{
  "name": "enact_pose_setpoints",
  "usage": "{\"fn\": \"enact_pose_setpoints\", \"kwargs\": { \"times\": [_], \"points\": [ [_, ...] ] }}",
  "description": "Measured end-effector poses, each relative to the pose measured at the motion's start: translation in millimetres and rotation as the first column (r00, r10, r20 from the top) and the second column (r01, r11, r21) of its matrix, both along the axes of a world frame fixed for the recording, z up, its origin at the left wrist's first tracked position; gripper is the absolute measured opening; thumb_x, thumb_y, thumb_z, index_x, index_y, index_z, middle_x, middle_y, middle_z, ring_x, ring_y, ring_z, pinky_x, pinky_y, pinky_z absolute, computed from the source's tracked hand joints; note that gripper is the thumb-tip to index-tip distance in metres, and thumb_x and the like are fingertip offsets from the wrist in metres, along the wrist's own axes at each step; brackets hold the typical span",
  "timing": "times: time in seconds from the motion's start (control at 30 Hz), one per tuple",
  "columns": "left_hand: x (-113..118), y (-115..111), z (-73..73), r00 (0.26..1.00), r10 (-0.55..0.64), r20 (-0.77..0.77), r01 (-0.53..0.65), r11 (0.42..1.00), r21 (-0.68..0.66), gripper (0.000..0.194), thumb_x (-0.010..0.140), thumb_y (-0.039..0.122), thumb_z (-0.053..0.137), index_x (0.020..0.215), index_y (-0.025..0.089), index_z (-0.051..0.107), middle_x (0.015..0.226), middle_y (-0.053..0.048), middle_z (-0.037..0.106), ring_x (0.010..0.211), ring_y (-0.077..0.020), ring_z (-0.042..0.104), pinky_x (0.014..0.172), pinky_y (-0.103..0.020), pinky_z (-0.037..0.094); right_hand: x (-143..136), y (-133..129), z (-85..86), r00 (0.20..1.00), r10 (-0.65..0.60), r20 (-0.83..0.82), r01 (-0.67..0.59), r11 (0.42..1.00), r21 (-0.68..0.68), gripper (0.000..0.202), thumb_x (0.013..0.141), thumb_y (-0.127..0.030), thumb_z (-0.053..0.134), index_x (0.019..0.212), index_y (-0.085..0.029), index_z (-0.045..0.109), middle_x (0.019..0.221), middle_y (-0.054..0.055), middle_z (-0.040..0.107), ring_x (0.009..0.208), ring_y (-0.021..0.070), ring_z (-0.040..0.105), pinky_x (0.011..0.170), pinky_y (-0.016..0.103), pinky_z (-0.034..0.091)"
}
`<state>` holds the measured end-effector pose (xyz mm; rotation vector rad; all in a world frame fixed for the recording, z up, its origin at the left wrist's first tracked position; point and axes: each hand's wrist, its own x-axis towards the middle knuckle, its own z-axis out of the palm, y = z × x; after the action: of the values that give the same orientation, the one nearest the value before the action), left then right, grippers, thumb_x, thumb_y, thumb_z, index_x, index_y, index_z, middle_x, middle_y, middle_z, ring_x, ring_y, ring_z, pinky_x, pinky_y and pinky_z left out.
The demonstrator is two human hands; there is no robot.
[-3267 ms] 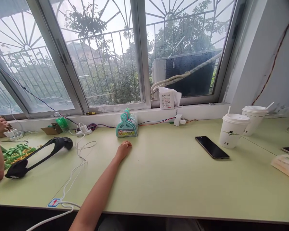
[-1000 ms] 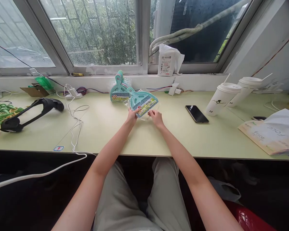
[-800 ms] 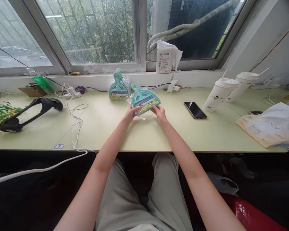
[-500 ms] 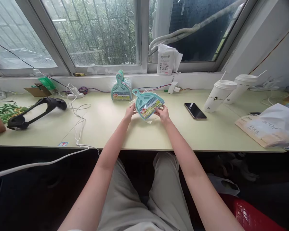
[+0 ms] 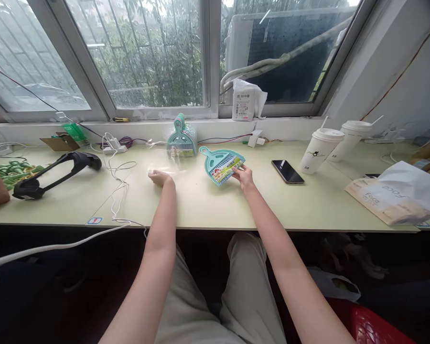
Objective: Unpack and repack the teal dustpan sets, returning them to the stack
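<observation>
Right hand [image 5: 244, 177] pinches the teal mini dustpan set [image 5: 221, 165] mid-frame, just above the desk [image 5: 308, 205]. Left hand [image 5: 159, 177], fingers curled, grips blurry clear wrapper [image 5: 168, 165] left of it.

A teal dustpan set [image 5: 220, 164] with a multicoloured label in yellow, red and green is seen on a pale yellow-green table [image 5: 308, 205]. A teal stack of dustpan sets [image 5: 181, 139] is seen behind it. A black phone [image 5: 287, 171], white cups [image 5: 320, 148], a black curved tool [image 5: 53, 173], white cables [image 5: 116, 191] and green clips [image 5: 16, 169] are also shown.
</observation>
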<state>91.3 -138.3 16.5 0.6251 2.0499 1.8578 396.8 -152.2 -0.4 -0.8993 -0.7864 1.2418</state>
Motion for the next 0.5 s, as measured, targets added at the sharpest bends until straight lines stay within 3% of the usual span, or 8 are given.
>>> {"fn": "enact_pose_setpoints", "kwargs": {
  "times": [0.13,0.23,0.3,0.33,0.4,0.43,0.47,0.5],
  "points": [
    [-4.4,-16.0,9.3,0.948,-0.066,-0.312,0.026,0.991,-0.129,0.053,0.090,0.018,0.041,0.143,0.014,0.036,0.131,-0.019,0.054,0.130,-0.0294,0.048,0.104,-0.045,0.042,1.2,2.2,-3.5,0.993,-0.081,-0.085,0.080,0.997,-0.024,0.025,0.072,-0.006,0.071,0.092,-0.016,0.061,0.078,0.001,0.073,0.077,0.0173,0.072,0.084,0.039,0.062],
    [20.4,-20.3,18.9,0.925,0.030,-0.379,-0.033,0.999,-0.003,0.055,0.094,0.024,0.038,0.147,0.016,0.027,0.140,-0.019,0.047,0.139,-0.0278,0.038,0.108,-0.046,0.038,-0.5,3.0,-4.5,0.990,-0.085,-0.111,0.083,0.996,-0.022,0.029,0.069,-0.008,0.075,0.093,-0.017,0.060,0.081,0.002,0.073,0.081,0.0189,0.072,0.082,0.039,0.062],
    [46.2,-18.8,20.3,0.926,-0.173,-0.336,0.215,0.972,0.092,0.051,0.096,0.031,0.036,0.145,0.019,0.031,0.142,-0.016,0.048,0.136,-0.0248,0.041,0.106,-0.042,0.039,-3.6,2.3,-3.7,0.992,-0.060,-0.112,0.059,0.998,-0.012,0.029,0.069,-0.009,0.076,0.092,-0.017,0.060,0.082,0.002,0.073,0.082,0.0187,0.072,0.083,0.038,0.062],
    [59.7,-17.3,18.6,0.880,-0.380,-0.284,0.423,0.900,0.108,0.047,0.097,0.035,0.034,0.142,0.021,0.036,0.138,-0.015,0.052,0.131,-0.0230,0.047,0.103,-0.039,0.042,-5.6,1.4,-2.8,0.993,-0.042,-0.107,0.042,0.999,-0.003,0.028,0.069,-0.009,0.076,0.091,-0.017,0.060,0.083,0.002,0.073,0.081,0.0181,0.072,0.083,0.037,0.062],
    [82.6,-13.5,11.0,0.624,-0.776,-0.088,0.781,0.619,0.079,0.045,0.097,0.043,0.031,0.134,0.020,0.045,0.123,-0.015,0.062,0.111,-0.0230,0.061,0.092,-0.039,0.049,-10.0,-1.2,-0.3,0.997,0.004,-0.079,-0.003,1.000,0.013,0.023,0.072,-0.010,0.075,0.089,-0.017,0.060,0.083,0.002,0.073,0.080,0.0161,0.072,0.083,0.033,0.062],
    [90.1,-11.3,6.2,0.483,-0.875,-0.033,0.875,0.480,0.063,0.045,0.094,0.047,0.040,0.129,0.020,0.050,0.116,-0.014,0.065,0.102,-0.0239,0.064,0.086,-0.040,0.051,-12.1,-2.8,1.2,0.998,0.029,-0.049,-0.029,1.000,0.002,0.019,0.074,-0.010,0.073,0.087,-0.016,0.061,0.082,0.003,0.074,0.076,0.0151,0.072,0.081,0.031,0.062],
    [94.3,-8.9,1.6,0.405,-0.914,-0.006,0.913,0.404,0.060,0.045,0.089,0.048,0.051,0.124,0.020,0.053,0.110,-0.013,0.067,0.094,-0.0240,0.066,0.082,-0.040,0.052,-14.0,-4.4,2.7,0.998,0.068,-0.001,-0.068,0.997,-0.031,0.015,0.077,-0.011,0.072,0.085,-0.015,0.061,0.078,0.004,0.074,0.072,0.0149,0.072,0.075,0.029,0.063],
    [95.0,-6.2,-2.3,0.395,-0.919,0.005,0.916,0.394,0.069,0.045,0.084,0.048,0.059,0.119,0.020,0.056,0.105,-0.011,0.068,0.090,-0.0237,0.066,0.080,-0.039,0.052,-15.5,-5.9,4.1,0.990,0.126,0.063,-0.120,0.989,-0.086,0.010,0.079,-0.013,0.070,0.083,-0.014,0.061,0.074,0.005,0.073,0.066,0.0154,0.072,0.067,0.028,0.063]
  ]
}}
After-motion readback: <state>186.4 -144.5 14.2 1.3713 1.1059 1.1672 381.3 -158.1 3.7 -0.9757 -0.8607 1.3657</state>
